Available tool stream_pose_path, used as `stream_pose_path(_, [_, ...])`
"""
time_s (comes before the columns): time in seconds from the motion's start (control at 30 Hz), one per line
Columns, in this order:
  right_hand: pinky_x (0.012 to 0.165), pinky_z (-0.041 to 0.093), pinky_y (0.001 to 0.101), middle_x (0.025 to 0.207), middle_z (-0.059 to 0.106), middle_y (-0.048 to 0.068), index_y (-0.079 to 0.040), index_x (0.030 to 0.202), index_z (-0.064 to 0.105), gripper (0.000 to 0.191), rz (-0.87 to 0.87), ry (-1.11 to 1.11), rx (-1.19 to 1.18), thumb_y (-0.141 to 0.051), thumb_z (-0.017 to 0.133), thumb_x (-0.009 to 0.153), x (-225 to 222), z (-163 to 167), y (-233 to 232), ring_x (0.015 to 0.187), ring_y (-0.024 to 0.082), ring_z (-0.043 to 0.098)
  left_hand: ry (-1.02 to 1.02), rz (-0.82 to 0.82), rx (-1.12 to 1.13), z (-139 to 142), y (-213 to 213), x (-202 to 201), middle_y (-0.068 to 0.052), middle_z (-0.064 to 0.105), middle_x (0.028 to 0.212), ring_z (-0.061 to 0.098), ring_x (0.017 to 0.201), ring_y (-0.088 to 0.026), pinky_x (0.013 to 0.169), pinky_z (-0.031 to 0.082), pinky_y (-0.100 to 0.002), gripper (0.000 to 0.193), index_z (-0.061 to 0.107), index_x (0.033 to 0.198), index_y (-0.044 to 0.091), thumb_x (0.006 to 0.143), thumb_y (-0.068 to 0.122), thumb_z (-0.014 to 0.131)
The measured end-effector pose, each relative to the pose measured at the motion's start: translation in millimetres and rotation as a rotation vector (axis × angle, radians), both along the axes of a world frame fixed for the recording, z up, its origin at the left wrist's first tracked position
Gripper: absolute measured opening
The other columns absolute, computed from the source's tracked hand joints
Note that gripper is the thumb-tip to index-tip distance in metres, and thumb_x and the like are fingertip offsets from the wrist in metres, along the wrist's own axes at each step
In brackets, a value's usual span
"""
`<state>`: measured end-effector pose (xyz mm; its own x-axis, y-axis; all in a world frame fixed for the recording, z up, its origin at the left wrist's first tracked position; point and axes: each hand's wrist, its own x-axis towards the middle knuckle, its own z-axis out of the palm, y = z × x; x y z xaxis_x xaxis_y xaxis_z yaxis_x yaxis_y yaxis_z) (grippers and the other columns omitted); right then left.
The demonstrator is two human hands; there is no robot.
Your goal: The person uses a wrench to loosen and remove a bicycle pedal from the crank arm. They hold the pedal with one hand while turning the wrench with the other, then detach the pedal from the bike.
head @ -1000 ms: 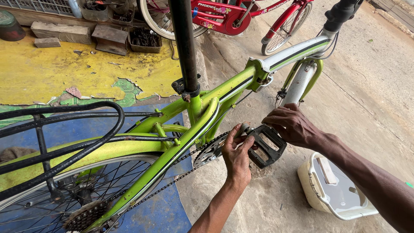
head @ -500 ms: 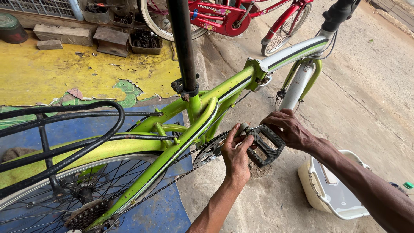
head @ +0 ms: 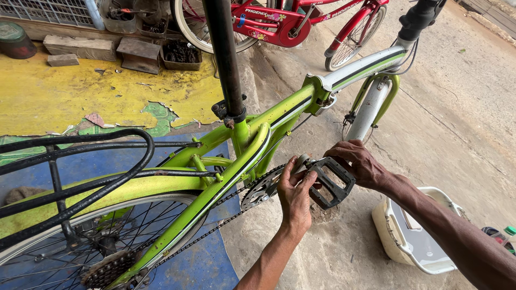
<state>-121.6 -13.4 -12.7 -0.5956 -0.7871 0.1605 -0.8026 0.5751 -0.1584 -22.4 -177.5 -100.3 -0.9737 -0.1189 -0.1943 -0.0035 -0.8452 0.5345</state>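
Note:
A lime-green bicycle [head: 279, 115] stands across the view, with a black seat post [head: 223, 59] and a black rear rack [head: 80, 161]. My left hand [head: 294, 194] is closed on the crank arm where the black pedal [head: 332, 182] joins it, beside the chainring [head: 259, 189]. My right hand [head: 357, 161] grips the far side of the pedal from above. The chain [head: 188, 241] runs back to the rear sprocket [head: 107, 271].
A white plastic container [head: 414, 239] sits on the concrete to my right, a green-capped bottle [head: 502, 236] beyond it. A red bicycle [head: 290, 21] stands behind. Wooden blocks and small trays [head: 140, 53] line the yellow painted floor. A blue mat [head: 204, 263] lies under the rear wheel.
Both hands stay on the pedal and crank; the right hand has shifted slightly over the pedal, and the view has drifted a little.

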Motion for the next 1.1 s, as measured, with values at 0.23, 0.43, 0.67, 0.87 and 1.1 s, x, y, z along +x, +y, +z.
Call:
stream_pose_path(0.23, [0.103,0.047,0.0446,0.105,0.071,0.003,-0.011,0.118,0.068,0.030,0.032,0.003,-0.024,-0.022,0.070,0.090,-2.1,0.0,-1.9,0.103,0.020,0.068,0.044,-0.148,-0.105,-1.9,-13.8,-9.2,-0.015,0.070,0.120,0.069,0.105,-0.019,0.085,0.065,-0.033,0.061,0.048,0.144,0.007,0.088,0.010,0.071])
stream_pose_path(0.43, [0.095,0.054,0.0407,0.104,0.071,0.003,-0.011,0.116,0.067,0.025,0.011,-0.104,-0.083,-0.019,0.068,0.093,-3.8,-5.2,-4.2,0.099,0.019,0.069,0.057,-0.162,-0.087,-3.4,-17.1,-11.0,-0.016,0.070,0.114,0.071,0.096,-0.019,0.075,0.066,-0.032,0.059,0.049,0.142,0.007,0.088,0.008,0.071])
stream_pose_path(0.67, [0.100,0.048,0.0454,0.104,0.069,0.005,-0.011,0.117,0.066,0.026,0.154,0.130,0.090,-0.017,0.064,0.092,-8.5,14.5,-5.3,0.100,0.021,0.065,0.062,-0.146,-0.084,-2.9,-18.1,-12.8,-0.016,0.072,0.116,0.073,0.098,-0.019,0.073,0.068,-0.031,0.057,0.049,0.141,0.007,0.088,0.007,0.071])
stream_pose_path(0.87, [0.095,0.047,0.0416,0.095,0.066,0.002,-0.016,0.119,0.064,0.028,0.207,0.241,0.459,-0.009,0.062,0.092,-17.2,35.4,-13.2,0.093,0.019,0.061,0.061,-0.161,-0.076,-2.3,-19.8,-12.2,-0.016,0.073,0.111,0.074,0.092,-0.020,0.066,0.068,-0.031,0.056,0.049,0.141,0.007,0.089,0.007,0.070])
stream_pose_path(1.1, [0.099,0.044,0.0421,0.087,0.061,0.002,-0.017,0.113,0.063,0.026,0.227,0.317,0.712,-0.013,0.066,0.087,-9.5,66.4,-43.5,0.090,0.018,0.058,0.051,-0.155,-0.069,-2.0,-19.3,-12.9,-0.013,0.073,0.103,0.072,0.084,-0.019,0.062,0.067,-0.032,0.053,0.051,0.139,0.006,0.090,0.007,0.070])
